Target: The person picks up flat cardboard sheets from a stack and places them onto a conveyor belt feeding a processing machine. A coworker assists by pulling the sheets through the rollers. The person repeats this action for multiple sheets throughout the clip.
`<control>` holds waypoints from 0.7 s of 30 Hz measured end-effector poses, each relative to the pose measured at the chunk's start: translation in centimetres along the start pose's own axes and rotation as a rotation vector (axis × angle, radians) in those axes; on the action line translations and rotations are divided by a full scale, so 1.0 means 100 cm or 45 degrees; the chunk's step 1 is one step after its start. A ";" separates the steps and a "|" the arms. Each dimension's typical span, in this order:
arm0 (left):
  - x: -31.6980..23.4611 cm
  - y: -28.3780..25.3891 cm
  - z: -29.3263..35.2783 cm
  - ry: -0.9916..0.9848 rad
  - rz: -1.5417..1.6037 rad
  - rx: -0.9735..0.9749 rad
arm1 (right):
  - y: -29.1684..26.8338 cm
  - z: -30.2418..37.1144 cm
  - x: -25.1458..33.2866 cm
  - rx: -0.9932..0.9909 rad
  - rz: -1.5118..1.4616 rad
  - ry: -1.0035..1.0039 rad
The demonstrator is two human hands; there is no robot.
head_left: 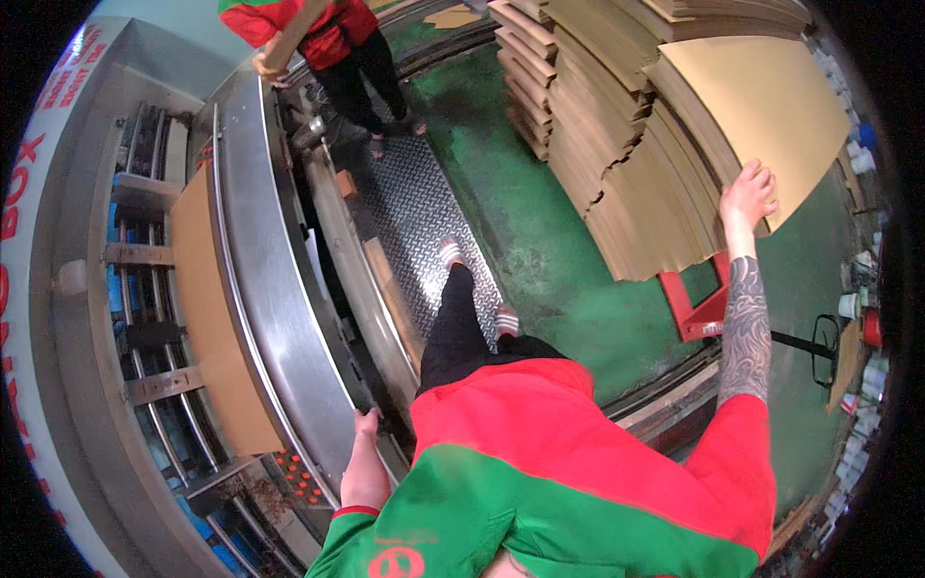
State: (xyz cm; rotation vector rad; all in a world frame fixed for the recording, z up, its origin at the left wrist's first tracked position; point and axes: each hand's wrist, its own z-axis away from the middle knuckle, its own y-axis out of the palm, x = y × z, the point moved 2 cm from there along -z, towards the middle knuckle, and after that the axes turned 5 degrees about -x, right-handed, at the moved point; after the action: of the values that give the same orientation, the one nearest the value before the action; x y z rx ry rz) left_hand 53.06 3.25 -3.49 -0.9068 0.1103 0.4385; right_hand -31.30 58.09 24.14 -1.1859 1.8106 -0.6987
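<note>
On the right, my right hand (pixel 750 196) is closed over the near edge of a flat brown cardboard sheet (pixel 771 106). That sheet lies on top of a tall stack of cardboard sheets (pixel 665 193), whose sides are uneven. My left hand (pixel 366 424) is low at the edge of the long shiny metal table (pixel 279 318) on the left. Its fingers are mostly hidden, so their grip is unclear. Another cardboard sheet (pixel 217 328) stands beyond the table, against the machine's rails.
A co-worker (pixel 332 39) in red and green stands at the far end, holding a long piece of cardboard (pixel 294 34). A red pallet jack (pixel 699 303) sits under the stack. Diamond-plate flooring (pixel 424 193) runs along the machine. Orange buttons (pixel 301 477) sit near the table's lower end.
</note>
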 end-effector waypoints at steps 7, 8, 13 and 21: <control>0.024 -0.030 0.002 -0.053 -0.200 -0.069 | 0.001 0.002 -0.008 -0.028 0.041 -0.059; 0.025 -0.029 0.002 0.051 -0.106 -0.060 | 0.003 0.002 -0.009 -0.036 0.049 -0.080; 0.046 -0.017 -0.017 0.089 0.252 0.221 | 0.010 -0.001 -0.012 0.024 0.086 -0.112; 0.107 -0.011 0.016 0.197 -0.211 -0.169 | -0.010 0.043 0.015 -0.103 0.104 -0.274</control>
State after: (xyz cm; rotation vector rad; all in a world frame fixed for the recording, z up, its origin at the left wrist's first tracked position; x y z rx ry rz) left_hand 63.06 7.34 -4.62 -1.0713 0.1471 0.2229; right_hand -27.44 56.30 22.31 -1.1847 1.7085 -0.4368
